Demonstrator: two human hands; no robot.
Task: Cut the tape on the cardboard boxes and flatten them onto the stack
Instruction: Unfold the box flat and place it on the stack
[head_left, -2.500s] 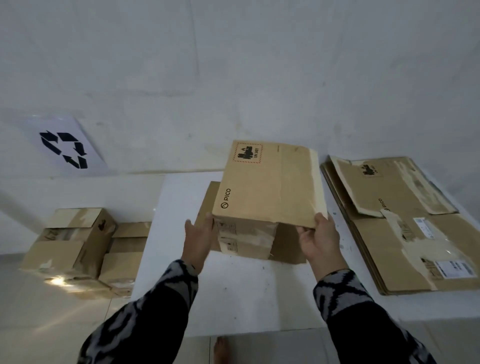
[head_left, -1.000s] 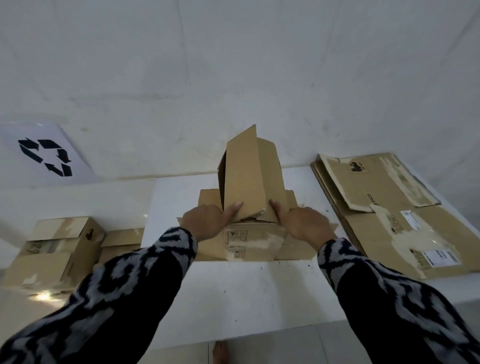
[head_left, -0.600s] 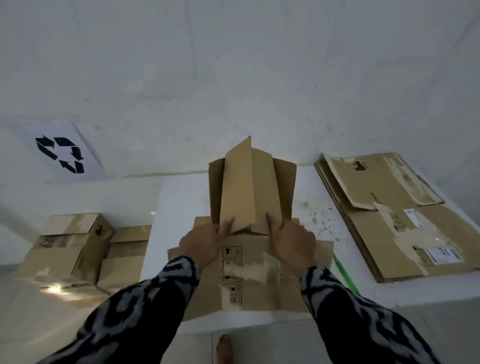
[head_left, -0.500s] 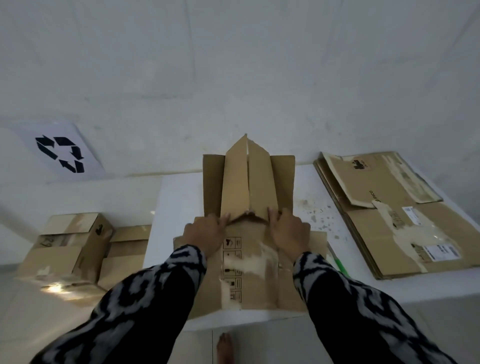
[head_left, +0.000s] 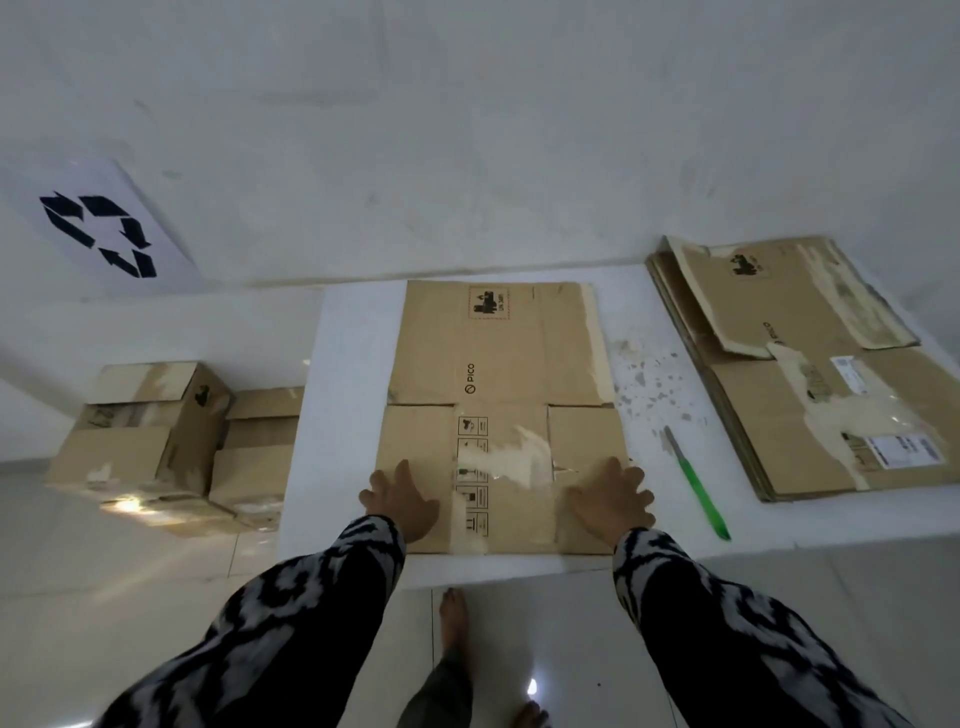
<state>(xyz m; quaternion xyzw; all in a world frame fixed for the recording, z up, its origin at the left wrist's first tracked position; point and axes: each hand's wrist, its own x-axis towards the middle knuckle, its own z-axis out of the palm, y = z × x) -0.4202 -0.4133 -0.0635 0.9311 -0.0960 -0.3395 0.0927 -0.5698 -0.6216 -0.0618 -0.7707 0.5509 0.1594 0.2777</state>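
- On the white table (head_left: 353, 364), centre: I see the flattened cardboard box (head_left: 498, 374) lying flat, its far edge near the wall, its near edge close to the table's front edge. "PICO" print and a row of handling symbols face up; torn tape patches show pale on the near half.
- Left hand (head_left: 402, 501): fingers spread and straight, palm down, pressing the near-left panel of the box. Holds nothing.
- Right hand (head_left: 610, 499): same posture, fingers splayed flat on the near-right panel. Holds nothing.
- Both sleeves are black with a grey-white pattern.
- Green cutter (head_left: 696, 483): lies on the table just right of the box, apart from my right hand, long axis running roughly away from me.
- Small paper or tape scraps (head_left: 649, 374) are scattered on the table between the box and the stack.
- Stack of flattened boxes (head_left: 810, 374): at the table's right end, well apart from the box under my hands; white labels on top sheet.
- Uncut boxes (head_left: 156, 436): on the floor left of the table, still assembled.
- Recycling sign (head_left: 98, 231): on the wall, upper left.
- Bare feet (head_left: 454, 618) are visible on floor tiles below the table edge.
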